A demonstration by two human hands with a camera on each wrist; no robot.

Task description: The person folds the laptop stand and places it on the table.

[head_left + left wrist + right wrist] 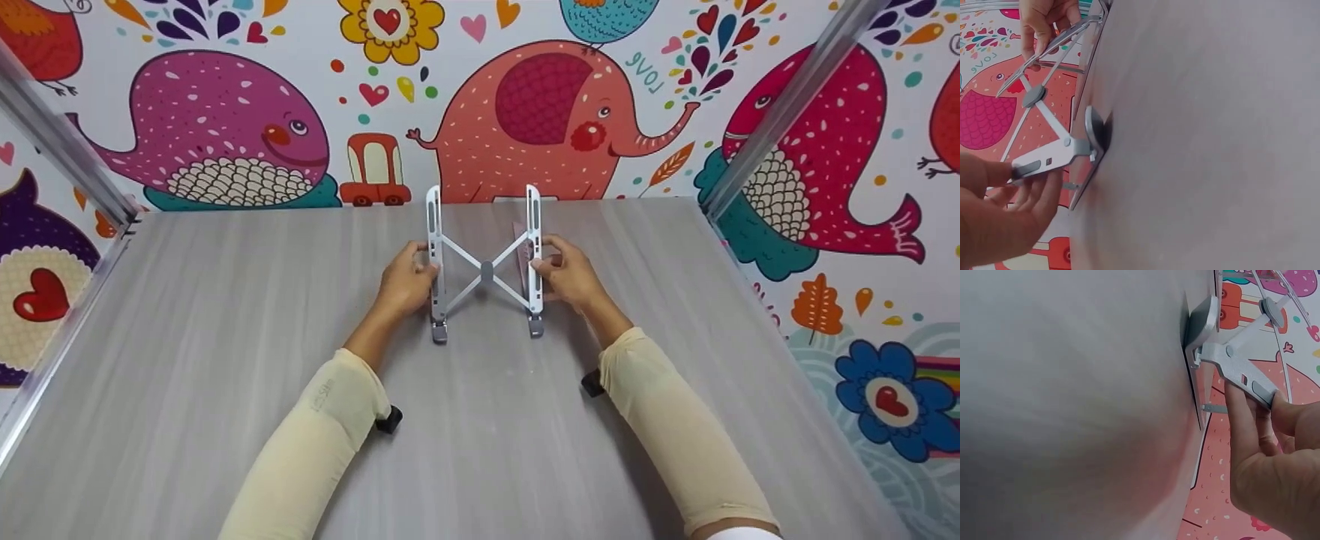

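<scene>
The left hand (pixel 405 281) and right hand (pixel 574 277) pinched opposite rails (pixel 535 225) of the folding stand (pixel 487 271) on the worktop (pixel 480 450), where an uneven pull might have skewed its crossed struts (pixel 461 251) or tipped it.

Left hand (pixel 407 283): 1. Right hand (pixel 574 277): 1. Total hands: 2. Pale sleeves (pixel 315 435): 2. Black blocks (pixel 389 421) near wrists: 2. Stand (pixel 487 271): 1. On stand: 2 long slotted rails (pixel 535 250), 4 struts (pixel 465 255), 1 grey hub (pixel 1033 97), 2 grey hooks (pixel 439 333). Table (pixel 247 337): 1. Upright metal posts (pixel 795 109): 2. Wall drawings, head view: 1 elephant (pixel 555 120), 1 red car (pixel 375 192), 2 big flowers (pixel 896 401), 1 blue bird (pixel 607 22).
</scene>
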